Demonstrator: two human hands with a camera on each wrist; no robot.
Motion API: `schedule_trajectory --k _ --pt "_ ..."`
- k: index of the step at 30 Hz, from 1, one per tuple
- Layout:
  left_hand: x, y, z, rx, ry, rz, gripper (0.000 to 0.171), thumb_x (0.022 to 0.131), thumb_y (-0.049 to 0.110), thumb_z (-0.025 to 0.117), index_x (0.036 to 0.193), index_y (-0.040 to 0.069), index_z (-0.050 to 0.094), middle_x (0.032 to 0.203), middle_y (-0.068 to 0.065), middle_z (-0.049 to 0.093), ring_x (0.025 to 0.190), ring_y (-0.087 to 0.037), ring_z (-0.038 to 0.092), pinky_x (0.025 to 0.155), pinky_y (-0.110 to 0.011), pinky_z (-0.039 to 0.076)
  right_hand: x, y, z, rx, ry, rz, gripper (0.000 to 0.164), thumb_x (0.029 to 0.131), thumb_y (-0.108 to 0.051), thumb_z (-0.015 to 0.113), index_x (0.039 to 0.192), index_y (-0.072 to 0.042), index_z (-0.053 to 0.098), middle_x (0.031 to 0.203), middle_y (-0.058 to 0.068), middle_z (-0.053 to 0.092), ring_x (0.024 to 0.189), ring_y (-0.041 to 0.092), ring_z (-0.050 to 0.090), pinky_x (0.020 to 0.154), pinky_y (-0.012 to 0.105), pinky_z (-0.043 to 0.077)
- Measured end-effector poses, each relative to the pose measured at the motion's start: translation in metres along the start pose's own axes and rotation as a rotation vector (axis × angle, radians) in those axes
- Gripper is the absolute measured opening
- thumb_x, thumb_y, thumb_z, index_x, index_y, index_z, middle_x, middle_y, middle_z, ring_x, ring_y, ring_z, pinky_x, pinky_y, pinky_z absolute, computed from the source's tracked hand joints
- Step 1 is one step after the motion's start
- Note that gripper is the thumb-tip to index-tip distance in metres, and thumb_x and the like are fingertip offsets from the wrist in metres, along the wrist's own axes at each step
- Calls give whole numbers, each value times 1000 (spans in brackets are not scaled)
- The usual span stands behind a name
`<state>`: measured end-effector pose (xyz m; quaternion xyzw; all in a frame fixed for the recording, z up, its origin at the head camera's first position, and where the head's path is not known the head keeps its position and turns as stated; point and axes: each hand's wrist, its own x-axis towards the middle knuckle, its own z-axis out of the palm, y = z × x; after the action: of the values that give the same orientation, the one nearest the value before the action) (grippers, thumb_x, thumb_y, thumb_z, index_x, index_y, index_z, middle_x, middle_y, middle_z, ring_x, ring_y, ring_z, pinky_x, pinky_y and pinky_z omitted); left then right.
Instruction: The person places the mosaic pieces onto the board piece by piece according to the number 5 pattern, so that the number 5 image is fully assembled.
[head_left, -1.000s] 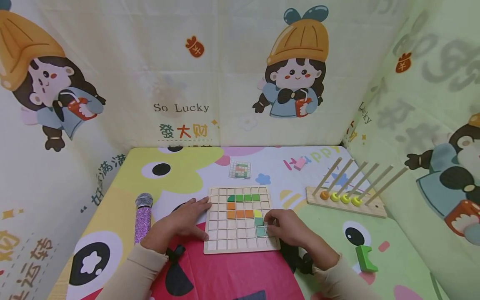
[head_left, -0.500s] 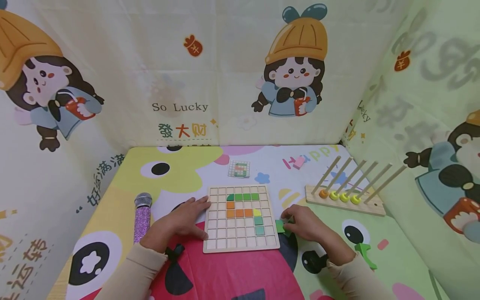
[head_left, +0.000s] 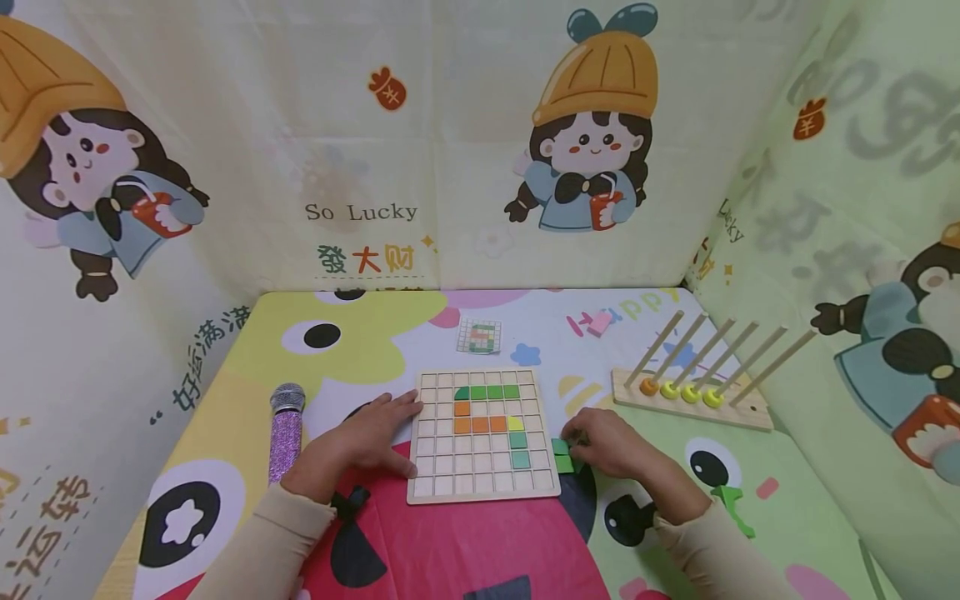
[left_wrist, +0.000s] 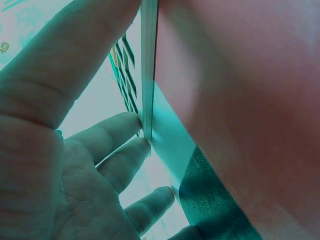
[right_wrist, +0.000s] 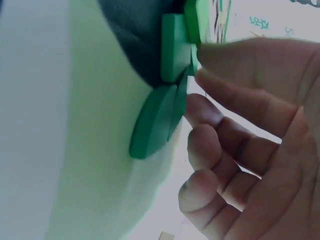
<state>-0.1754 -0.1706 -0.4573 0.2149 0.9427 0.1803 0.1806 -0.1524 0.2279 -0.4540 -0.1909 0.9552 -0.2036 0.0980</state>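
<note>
A wooden grid board [head_left: 441, 465] lies flat on the table, with green, orange, yellow and teal tiles in some of its squares. My left hand [head_left: 372, 437] rests at the board's left edge, fingers spread. In the left wrist view, fingertips of the left hand [left_wrist: 95, 185] touch the board's side [left_wrist: 148, 70]. Just right of the board is a small group of loose green tiles [head_left: 563, 464]. Over them, my right hand [head_left: 606, 442] has its fingers bent. In the right wrist view, its thumb and forefinger pinch a green tile [right_wrist: 193, 61], mostly hidden, beside a rounded green piece [right_wrist: 153, 122].
A small pattern card [head_left: 479, 337] lies behind the board. At left is a glittery purple microphone [head_left: 286, 437]. A wooden peg stand [head_left: 693, 402] with orange and yellow beads stands at right. A pink block [head_left: 600, 324] and a green notched block [head_left: 732, 510] lie farther out.
My right hand has moved from the board's right edge out to the loose green tiles, where it has shifted them slightly. The left hand stays at the board's left edge.
</note>
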Motion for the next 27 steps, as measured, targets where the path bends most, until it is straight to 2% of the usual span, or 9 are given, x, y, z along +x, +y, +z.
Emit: schedule_trajectory --k 5,11,16,22,27 --pt "-1 1 -1 -1 3 -6 106 68 44 95 156 9 47 167 -13 36 151 -50 30 118 -63 37 2 -2 3 1 10 4 10 91 -13 77 101 -10 79 89 -3 70 81 10 61 74 34 55" --pt "-1 0 1 -2 4 -8 106 67 44 95 155 9 47 167 -13 36 151 -50 30 117 -63 38 6 -12 10 -5 -25 113 18 84 -16 86 98 -12 77 87 -2 63 81 13 58 75 36 55" --pt "0 -2 3 -4 2 -11 107 67 45 95 156 10 47 167 -12 36 152 -49 29 117 -62 38 8 -16 12 20 -19 170 18 83 -13 87 92 -14 72 87 -3 65 80 14 58 76 35 56" --pt "2 -2 3 1 3 -10 107 67 46 95 156 10 47 167 -12 36 152 -49 30 117 -62 39 8 -16 14 86 7 178 16 88 -9 82 90 -17 68 83 -5 66 77 13 56 70 30 54" --pt "2 0 2 -1 9 -21 106 67 44 95 156 11 47 168 -11 36 153 -49 29 116 -63 39 6 -16 12 86 46 158 14 90 -8 80 91 -15 68 84 -4 67 77 12 58 70 30 55"
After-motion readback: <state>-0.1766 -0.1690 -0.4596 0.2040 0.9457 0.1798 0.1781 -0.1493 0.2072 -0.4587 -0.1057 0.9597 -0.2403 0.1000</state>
